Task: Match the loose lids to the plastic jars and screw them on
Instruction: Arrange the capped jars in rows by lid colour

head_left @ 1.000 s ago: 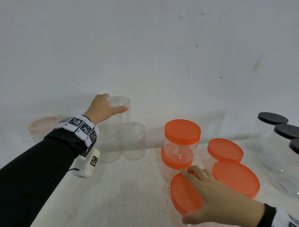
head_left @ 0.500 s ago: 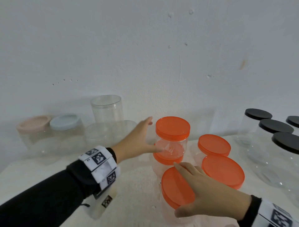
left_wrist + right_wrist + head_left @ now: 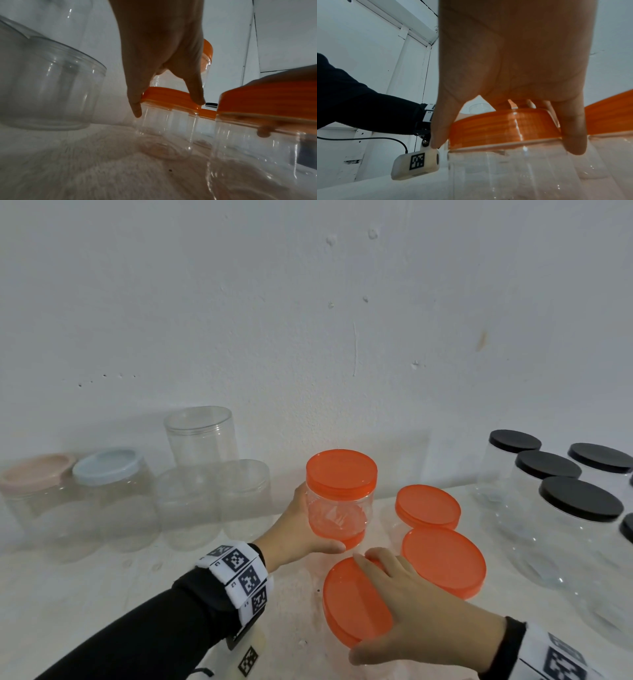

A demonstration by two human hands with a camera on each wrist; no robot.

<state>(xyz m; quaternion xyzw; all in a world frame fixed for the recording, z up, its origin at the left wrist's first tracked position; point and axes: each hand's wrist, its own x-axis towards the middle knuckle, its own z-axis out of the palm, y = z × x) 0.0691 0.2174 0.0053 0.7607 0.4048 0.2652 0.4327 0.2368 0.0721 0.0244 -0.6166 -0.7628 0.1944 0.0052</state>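
A small clear jar with an orange lid (image 3: 339, 508) stands stacked on a second orange-lidded jar (image 3: 354, 539). My left hand (image 3: 303, 525) wraps round the upper jar from the left, thumb along its lower front; its fingertips (image 3: 136, 108) reach down to the lower lid (image 3: 168, 94). Nearer to me, my right hand (image 3: 407, 607) lies over the orange lid (image 3: 352, 601) of a clear jar (image 3: 522, 169). Thumb and little finger (image 3: 575, 135) clasp the lid's rim (image 3: 501, 128).
Two more orange-lidded jars (image 3: 428, 506) (image 3: 443, 563) stand to the right. Three lidless clear jars (image 3: 200, 436) are stacked at the back left, beside a blue-lidded jar (image 3: 106, 465) and a pink-lidded jar (image 3: 34, 474). Several black-lidded jars (image 3: 580, 501) fill the right side. A white wall runs behind.
My left hand left the tall lidless jar at the back left and moved right to take hold of the stacked orange-lidded jar. My right hand stayed on the near lid.
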